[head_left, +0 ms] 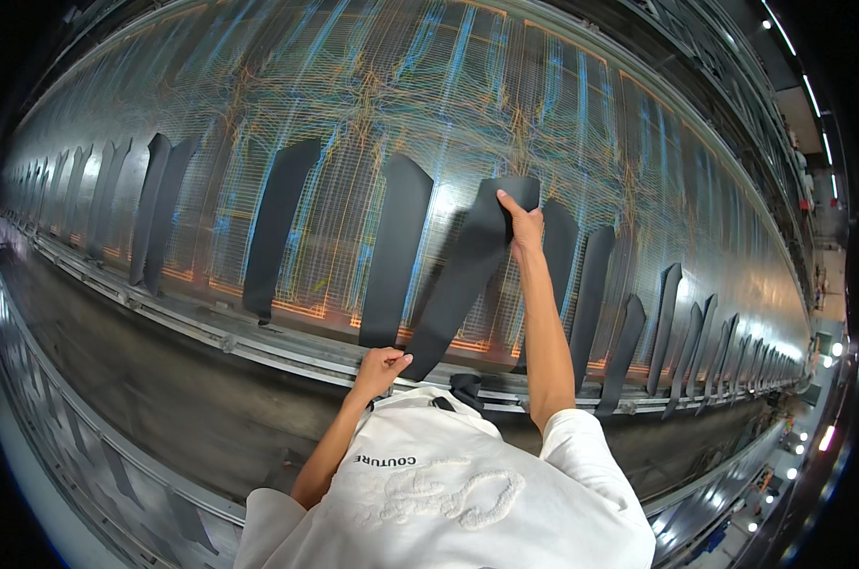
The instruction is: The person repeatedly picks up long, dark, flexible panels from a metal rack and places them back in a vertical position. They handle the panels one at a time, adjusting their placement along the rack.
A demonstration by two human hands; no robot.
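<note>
While the right hand (pixel 524 228) pinches the top of a black strip (pixel 458 284) against the thread sheet (pixel 372 114), the left hand (pixel 380 365) clenches its lower end; thin, limp material, best held at both ends.

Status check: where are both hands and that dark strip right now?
Right hand pinching top of the dark strip. Left hand gripping its lower end at the metal rail. Strip slants across the threaded panel; nothing blocking.

Long curved thread panel (pixel 372 123) carries row of dark fabric strips (pixel 276 228); lower ends reach metal rail (pixel 258 337).
</note>
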